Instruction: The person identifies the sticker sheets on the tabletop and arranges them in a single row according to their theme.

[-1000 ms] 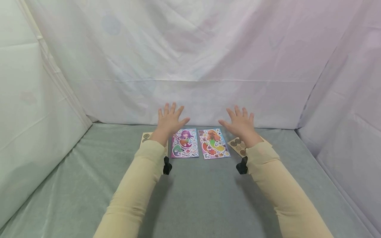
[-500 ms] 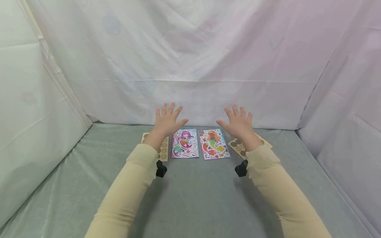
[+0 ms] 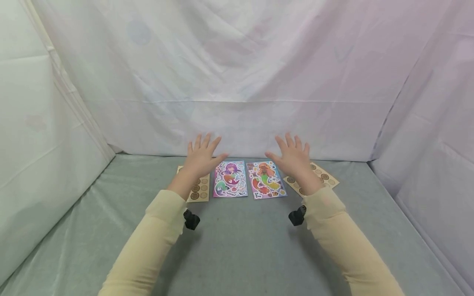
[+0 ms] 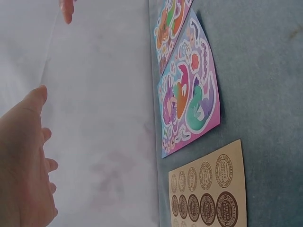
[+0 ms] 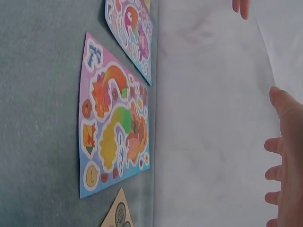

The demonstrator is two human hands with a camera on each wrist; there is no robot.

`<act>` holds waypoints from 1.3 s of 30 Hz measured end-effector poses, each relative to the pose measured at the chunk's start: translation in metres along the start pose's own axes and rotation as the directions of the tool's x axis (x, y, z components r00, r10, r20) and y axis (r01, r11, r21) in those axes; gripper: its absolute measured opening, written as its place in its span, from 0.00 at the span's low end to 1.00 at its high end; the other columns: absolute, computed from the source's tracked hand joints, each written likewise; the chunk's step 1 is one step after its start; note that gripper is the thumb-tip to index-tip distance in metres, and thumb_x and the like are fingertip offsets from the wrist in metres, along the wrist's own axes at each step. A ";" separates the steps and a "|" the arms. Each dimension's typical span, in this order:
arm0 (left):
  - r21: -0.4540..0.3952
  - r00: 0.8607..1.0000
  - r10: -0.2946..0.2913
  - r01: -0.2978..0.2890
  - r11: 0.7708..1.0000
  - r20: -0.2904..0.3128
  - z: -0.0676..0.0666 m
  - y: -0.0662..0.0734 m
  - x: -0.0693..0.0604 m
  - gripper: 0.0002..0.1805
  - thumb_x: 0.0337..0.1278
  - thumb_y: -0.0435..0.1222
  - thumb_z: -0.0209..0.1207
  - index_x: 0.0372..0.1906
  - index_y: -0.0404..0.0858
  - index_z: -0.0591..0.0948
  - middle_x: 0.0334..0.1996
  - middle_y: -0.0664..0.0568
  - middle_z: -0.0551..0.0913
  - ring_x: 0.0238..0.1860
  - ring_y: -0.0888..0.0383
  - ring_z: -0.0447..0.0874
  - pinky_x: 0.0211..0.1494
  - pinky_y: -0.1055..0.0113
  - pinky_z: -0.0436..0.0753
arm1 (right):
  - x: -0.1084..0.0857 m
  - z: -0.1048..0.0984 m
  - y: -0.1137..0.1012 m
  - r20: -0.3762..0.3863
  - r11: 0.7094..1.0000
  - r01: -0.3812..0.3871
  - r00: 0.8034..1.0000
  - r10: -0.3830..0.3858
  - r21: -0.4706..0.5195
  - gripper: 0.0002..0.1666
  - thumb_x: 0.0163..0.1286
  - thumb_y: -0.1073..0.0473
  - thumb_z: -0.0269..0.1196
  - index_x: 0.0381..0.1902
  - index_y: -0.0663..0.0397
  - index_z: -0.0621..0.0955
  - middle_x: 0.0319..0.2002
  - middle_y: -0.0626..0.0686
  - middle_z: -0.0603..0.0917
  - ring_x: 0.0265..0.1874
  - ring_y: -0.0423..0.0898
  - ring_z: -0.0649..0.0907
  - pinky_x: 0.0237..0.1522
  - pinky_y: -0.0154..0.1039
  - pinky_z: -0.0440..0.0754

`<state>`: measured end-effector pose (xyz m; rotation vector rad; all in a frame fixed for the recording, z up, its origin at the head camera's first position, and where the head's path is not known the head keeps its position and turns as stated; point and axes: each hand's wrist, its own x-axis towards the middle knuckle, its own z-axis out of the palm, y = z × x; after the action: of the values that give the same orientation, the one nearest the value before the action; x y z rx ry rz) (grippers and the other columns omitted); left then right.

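Both hands hover palm down above the table with fingers spread, holding nothing. My left hand (image 3: 201, 160) is over a tan sheet of round brown stickers (image 3: 200, 192), partly covering it. Above another tan sticker sheet (image 3: 324, 176) is my right hand (image 3: 294, 159), hiding part of that one. Between the hands lie two colourful mermaid sticker sheets: a purple-haired one (image 3: 230, 179) on the left and an orange-haired one (image 3: 266, 179) on the right, slightly turned. The left wrist view shows rows of seals on the tan sheet (image 4: 208, 189); neither hand touches a sheet.
Grey cloth covers the table (image 3: 240, 246). A white curtain (image 3: 237, 123) hangs right behind the sheets, with further white cloth on the left (image 3: 48, 144) and right (image 3: 426, 144). A black wrist camera (image 3: 191, 220) sits below each hand.
The left hand has drifted left and a little toward the person, uncovering more of its tan sheet. The right hand has shifted slightly left. The sheets lie where they were.
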<state>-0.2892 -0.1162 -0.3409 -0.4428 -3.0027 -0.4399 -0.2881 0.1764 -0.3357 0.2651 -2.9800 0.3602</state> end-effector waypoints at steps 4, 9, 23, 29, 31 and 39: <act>-0.019 1.000 0.002 -0.002 1.000 -0.012 0.001 -0.003 -0.004 0.43 0.63 0.67 0.35 0.77 0.53 0.46 0.76 0.45 0.38 0.73 0.44 0.23 0.69 0.41 0.27 | -0.004 0.001 -0.007 -0.003 1.000 -0.001 1.000 0.001 0.010 0.48 0.68 0.27 0.44 0.76 0.49 0.53 0.75 0.62 0.45 0.71 0.64 0.42 0.65 0.68 0.35; -0.066 0.999 0.013 -0.015 0.998 -0.039 -0.003 -0.006 -0.011 0.43 0.64 0.66 0.38 0.77 0.52 0.46 0.76 0.45 0.38 0.73 0.43 0.24 0.69 0.42 0.27 | -0.008 0.005 -0.013 -0.031 1.000 0.006 1.000 -0.005 0.028 0.48 0.68 0.27 0.44 0.75 0.48 0.55 0.75 0.61 0.47 0.71 0.64 0.45 0.65 0.68 0.38; -0.188 0.992 -0.001 -0.023 0.982 -0.127 -0.010 -0.027 -0.029 0.41 0.65 0.63 0.42 0.77 0.51 0.49 0.76 0.44 0.39 0.73 0.42 0.27 0.69 0.41 0.29 | -0.020 0.016 -0.037 -0.108 0.992 0.070 0.992 -0.059 0.106 0.44 0.69 0.30 0.46 0.74 0.49 0.58 0.74 0.60 0.52 0.71 0.61 0.51 0.67 0.65 0.44; -0.239 0.987 -0.024 -0.015 0.971 -0.158 -0.009 -0.035 -0.040 0.42 0.65 0.63 0.42 0.77 0.47 0.50 0.75 0.42 0.42 0.73 0.41 0.29 0.70 0.41 0.31 | -0.023 0.026 -0.051 -0.147 0.982 0.116 0.985 -0.094 0.146 0.42 0.70 0.34 0.51 0.73 0.51 0.61 0.72 0.61 0.56 0.70 0.61 0.55 0.67 0.62 0.50; -0.263 0.986 -0.029 -0.017 0.965 -0.167 -0.008 -0.038 -0.043 0.42 0.65 0.63 0.43 0.76 0.46 0.50 0.75 0.41 0.42 0.73 0.41 0.29 0.70 0.41 0.31 | -0.024 0.029 -0.056 -0.156 0.977 0.130 0.982 -0.103 0.171 0.41 0.70 0.35 0.52 0.72 0.51 0.62 0.72 0.61 0.57 0.69 0.60 0.56 0.67 0.62 0.51; -0.329 0.981 -0.060 -0.004 0.944 -0.184 0.001 -0.051 -0.054 0.42 0.67 0.60 0.45 0.76 0.42 0.50 0.75 0.40 0.43 0.73 0.39 0.31 0.70 0.42 0.31 | -0.032 0.038 -0.074 -0.156 0.953 0.140 0.983 -0.100 0.267 0.39 0.70 0.37 0.53 0.72 0.51 0.64 0.71 0.59 0.60 0.69 0.58 0.58 0.67 0.60 0.54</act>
<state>-0.2523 -0.1773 -0.3622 -0.3544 -2.7553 -0.9360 -0.2473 0.1016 -0.3606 0.4282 -2.7531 0.7505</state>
